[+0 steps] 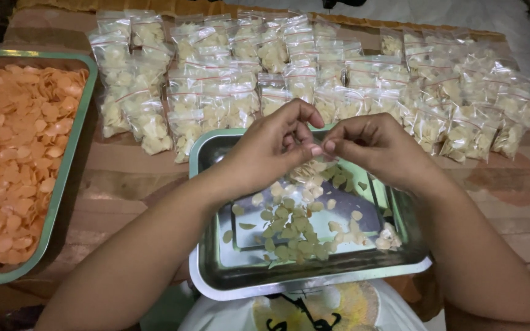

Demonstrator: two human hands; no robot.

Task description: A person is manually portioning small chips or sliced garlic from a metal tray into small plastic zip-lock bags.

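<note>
Brown tabletop, steel tray (pixel 240 270), left hand (pixel 265 150) and right hand (pixel 375 144) grip pinched on small clear bag (pixel 310 167) (hanging mouth-up, long axis unclear)

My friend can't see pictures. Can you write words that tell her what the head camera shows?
Two hands, left hand and right hand, pinch a small clear bag of pale chips over a steel tray. Rows of filled bags lie behind; a tray of orange chips sits left.

**What the view hides**

The left hand (pixel 271 147) and right hand (pixel 372 146) cover whatever their fingertips pinch. The orange-chip tray (pixel 62 178) runs off the left edge. The steel tray's (pixel 216 270) far rim sits behind both hands.
</note>
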